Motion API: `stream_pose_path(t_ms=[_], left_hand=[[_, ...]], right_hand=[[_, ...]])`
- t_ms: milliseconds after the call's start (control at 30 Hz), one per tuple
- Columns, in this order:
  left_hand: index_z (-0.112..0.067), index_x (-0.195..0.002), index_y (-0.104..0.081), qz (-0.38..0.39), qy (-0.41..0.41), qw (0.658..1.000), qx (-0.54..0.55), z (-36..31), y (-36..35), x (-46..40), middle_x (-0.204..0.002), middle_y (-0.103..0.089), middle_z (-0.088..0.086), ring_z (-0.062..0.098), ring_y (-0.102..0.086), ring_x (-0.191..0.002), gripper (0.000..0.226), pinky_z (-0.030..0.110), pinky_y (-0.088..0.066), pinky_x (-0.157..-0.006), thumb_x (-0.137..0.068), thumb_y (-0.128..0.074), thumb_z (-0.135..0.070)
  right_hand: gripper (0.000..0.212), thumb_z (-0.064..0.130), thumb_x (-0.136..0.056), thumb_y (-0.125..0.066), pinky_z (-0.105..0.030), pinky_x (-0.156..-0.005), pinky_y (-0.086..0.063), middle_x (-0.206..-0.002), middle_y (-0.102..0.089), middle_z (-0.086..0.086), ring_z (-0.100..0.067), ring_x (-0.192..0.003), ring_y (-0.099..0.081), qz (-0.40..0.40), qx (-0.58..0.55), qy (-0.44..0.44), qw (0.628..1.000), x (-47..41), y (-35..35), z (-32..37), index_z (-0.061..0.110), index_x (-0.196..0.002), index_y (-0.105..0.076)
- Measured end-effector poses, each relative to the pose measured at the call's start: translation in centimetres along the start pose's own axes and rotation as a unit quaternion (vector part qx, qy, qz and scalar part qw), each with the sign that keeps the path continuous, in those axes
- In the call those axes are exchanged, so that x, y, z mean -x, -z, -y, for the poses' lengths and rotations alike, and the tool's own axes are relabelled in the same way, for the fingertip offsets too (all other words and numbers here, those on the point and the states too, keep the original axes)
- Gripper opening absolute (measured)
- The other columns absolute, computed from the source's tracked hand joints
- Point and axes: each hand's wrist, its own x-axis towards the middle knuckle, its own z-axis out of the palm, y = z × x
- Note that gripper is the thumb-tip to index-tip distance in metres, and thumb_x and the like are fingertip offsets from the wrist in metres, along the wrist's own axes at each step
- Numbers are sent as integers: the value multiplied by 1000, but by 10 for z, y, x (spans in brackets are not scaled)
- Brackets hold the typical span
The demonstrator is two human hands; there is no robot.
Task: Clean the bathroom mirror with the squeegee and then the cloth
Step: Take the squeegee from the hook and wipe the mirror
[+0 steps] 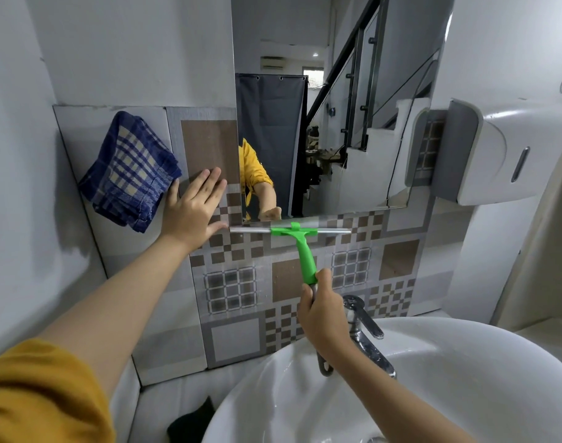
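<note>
The mirror [337, 107] hangs on the wall above the patterned tiles. My right hand [324, 318] grips the lower end of the green squeegee [305, 251] handle. Its metal blade lies level on the tiles just under the mirror's bottom edge. My left hand [193, 209] rests flat, fingers spread, on the tiles left of the mirror, its thumb close to the blade's left tip. A blue and cream checked cloth [129, 171] hangs on the wall just left of that hand, not held.
A white basin [465, 378] with a chrome tap [366, 330] sits below my right hand. A white wall dispenser [503, 151] juts out right of the mirror. Something dark [193, 423] lies on the ledge left of the basin.
</note>
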Motion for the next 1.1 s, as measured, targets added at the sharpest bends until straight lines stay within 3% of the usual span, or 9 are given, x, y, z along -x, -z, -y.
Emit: stream_pose_path(t_ms=[233, 400, 500, 633, 733, 800, 867, 967, 1100], left_hand=[[-10, -138, -40, 44, -3, 999, -10, 1, 9, -2, -149, -33, 8, 26, -34, -136, 92, 63, -28, -100, -62, -81, -40], [-8, -137, -42, 1, 38, 999, 28, -14, 26, -6, -146, -39, 10, 27, -38, -133, 64, 57, -25, -106, -78, -68, -12], [-8, -130, -51, -47, 52, 993, 98, -34, 43, -8, -139, -49, 11, 29, -48, -125, 54, 56, -27, -105, -79, -65, -10], [-14, -116, -64, -84, 3, 967, 242, -63, 71, -11, -122, -64, 7, 27, -58, -112, 41, 49, -38, -97, -77, -68, -24], [-17, -109, -69, -32, -49, 925, 376, -84, 95, -10, -116, -67, 2, 18, -60, -110, 35, 40, -43, -97, -75, -70, -26], [-18, -107, -69, 39, -53, 888, 454, -95, 110, -7, -115, -67, 0, 12, -59, -109, 33, 34, -43, -98, -75, -74, -19], [-18, -106, -69, 113, -43, 859, 498, -102, 120, -3, -115, -67, -2, 8, -59, -108, 31, 28, -44, -97, -76, -75, -16], [-21, -103, -69, 158, -37, 849, 503, -106, 130, 3, -116, -67, -3, 6, -58, -109, 28, 25, -41, -98, -76, -74, -17], [-20, -99, -70, 167, -17, 839, 517, -108, 139, 8, -101, -70, -5, 2, -61, -96, 24, 21, -46, -88, -75, -75, -16]], right_hand=[[9, 20, -99, -42, -25, -38, -35, -62, -51, 1, -12, -45, -44, 8, -31, 17, 999, 1, 16, 12, 17, -99, -34], [8, 18, -99, -44, -30, -45, -46, -74, -59, -6, -14, -52, -51, 37, -79, -8, 996, -5, 43, 27, 18, -98, -35], [10, 20, -98, -46, -31, -47, -50, -79, -62, -9, -15, -54, -54, 69, -82, -12, 994, -6, 62, 32, 18, -102, -37], [17, 21, -97, -50, -17, -42, -45, -77, -60, -3, -9, -50, -52, 125, -32, 42, 991, -6, 90, 41, 16, -111, -40], [21, 21, -96, -53, -20, -44, -50, -71, -59, 1, -12, -51, -57, 162, 12, 76, 984, -5, 111, 47, 17, -113, -42], [21, 22, -94, -55, -26, -50, -55, -70, -63, 0, -19, -58, -65, 176, 38, 111, 977, -4, 125, 49, 17, -112, -44], [21, 22, -93, -57, -23, -46, -53, -71, -65, -2, -17, -56, -65, 191, 46, 135, 971, -5, 138, 51, 18, -110, -46], [21, 22, -92, -60, -17, -40, -45, -70, -69, -6, -7, -43, -58, 224, 32, 146, 963, -8, 155, 54, 17, -108, -48], [19, 23, -90, -62, -27, -39, -49, -70, -71, -12, -16, -43, -57, 275, 4, 158, 948, -16, 171, 54, 19, -103, -49]])
